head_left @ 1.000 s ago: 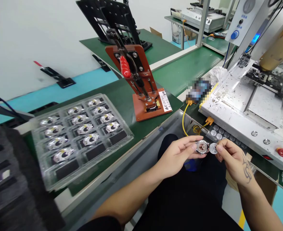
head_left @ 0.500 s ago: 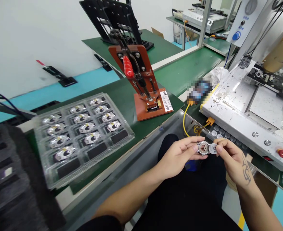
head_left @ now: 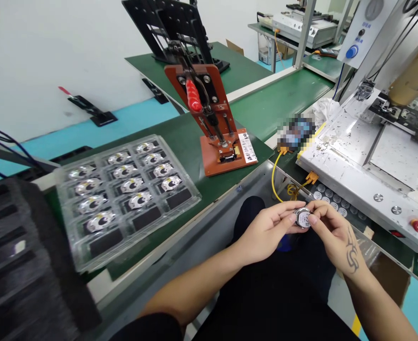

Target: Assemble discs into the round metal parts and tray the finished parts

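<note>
My left hand (head_left: 266,231) is closed on a small round silver watch case (head_left: 299,211), gripping it by the edge between thumb and fingers above my lap. Over the face of the case lies a round silver-white label (head_left: 304,219) with dark print. The thumb and fingers of my right hand (head_left: 331,229) pinch the label's right edge and touch the case there. Whether the label is stuck down cannot be seen. Several similar round labels (head_left: 328,193) lie in rows on a dark sheet just beyond my right hand.
To the left, a clear plastic tray (head_left: 191,192) holds several silver watch cases in rows. An orange toggle-clamp press (head_left: 209,161) with a red handle stands beside it. At right is a white machine (head_left: 358,182) with a red button. A yellow cable (head_left: 275,177) hangs near my hands.
My right hand has moved left, bringing the label from beside the watch case to over its opening, which it now covers. My left hand still holds the case. The view has shifted slightly.
</note>
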`<action>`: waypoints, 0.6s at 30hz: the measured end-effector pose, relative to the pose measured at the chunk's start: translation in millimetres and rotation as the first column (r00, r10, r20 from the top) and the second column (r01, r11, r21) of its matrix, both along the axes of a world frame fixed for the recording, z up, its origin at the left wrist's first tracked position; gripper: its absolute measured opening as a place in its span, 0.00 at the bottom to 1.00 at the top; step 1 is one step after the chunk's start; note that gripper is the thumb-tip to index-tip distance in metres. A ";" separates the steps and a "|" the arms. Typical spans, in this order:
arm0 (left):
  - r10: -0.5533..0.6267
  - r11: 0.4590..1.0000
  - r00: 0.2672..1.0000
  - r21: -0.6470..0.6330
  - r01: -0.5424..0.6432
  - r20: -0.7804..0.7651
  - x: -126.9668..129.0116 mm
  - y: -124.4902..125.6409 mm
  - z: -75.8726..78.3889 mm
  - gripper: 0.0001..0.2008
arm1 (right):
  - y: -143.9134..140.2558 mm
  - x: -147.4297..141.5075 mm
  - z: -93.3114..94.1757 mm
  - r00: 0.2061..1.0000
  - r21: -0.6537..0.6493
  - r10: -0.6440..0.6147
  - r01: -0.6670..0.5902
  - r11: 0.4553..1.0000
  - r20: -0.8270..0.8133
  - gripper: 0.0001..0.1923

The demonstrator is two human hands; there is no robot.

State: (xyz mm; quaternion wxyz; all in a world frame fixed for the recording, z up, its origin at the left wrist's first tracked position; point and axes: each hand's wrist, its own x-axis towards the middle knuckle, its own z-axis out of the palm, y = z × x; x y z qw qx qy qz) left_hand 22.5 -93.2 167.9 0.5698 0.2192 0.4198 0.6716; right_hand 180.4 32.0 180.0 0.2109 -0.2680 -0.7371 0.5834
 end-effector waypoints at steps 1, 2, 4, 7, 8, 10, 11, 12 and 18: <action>0.000 1.000 1.000 0.003 0.000 -0.001 0.7 0.0 -0.2 0.27 | -0.1 0.0 -0.7 1.000 -0.001 -0.004 0.004 1.000 -0.004 0.14; -0.001 1.000 1.000 0.006 0.001 -0.003 1.3 0.1 -0.1 0.27 | -0.2 0.1 -1.4 1.000 -0.004 -0.007 0.007 1.000 -0.008 0.13; -0.004 1.000 1.000 0.012 0.004 -0.008 2.1 0.3 0.4 0.27 | -0.1 0.5 -2.3 1.000 -0.014 -0.005 0.004 1.000 -0.015 0.13; -0.007 1.000 1.000 0.023 0.008 -0.024 2.7 0.4 1.1 0.28 | 0.2 1.0 -3.3 1.000 -0.020 0.003 -0.004 1.000 -0.022 0.12; -0.008 1.000 0.999 0.025 0.009 -0.033 2.7 0.2 1.1 0.27 | 0.3 1.1 -3.7 1.000 -0.018 0.005 -0.005 1.000 -0.023 0.12; -0.010 0.999 0.998 0.032 0.012 -0.060 2.6 -0.2 0.5 0.27 | 0.4 1.1 -4.6 1.000 -0.009 0.004 -0.004 1.000 -0.025 0.12; -0.010 0.999 0.997 0.034 0.013 -0.077 2.6 -0.5 -0.1 0.27 | 0.6 1.0 -5.3 1.000 -0.002 0.002 -0.002 1.000 -0.026 0.12; -0.009 0.999 0.995 0.036 0.012 -0.097 2.6 -0.8 -0.6 0.26 | 0.7 0.9 -6.0 1.000 0.007 -0.001 0.002 1.000 -0.027 0.12; 0.002 0.999 0.977 0.050 0.009 -0.212 5.3 -2.3 -3.2 0.23 | -1.3 -0.4 -9.6 0.999 0.119 -0.013 0.018 0.993 -0.037 0.10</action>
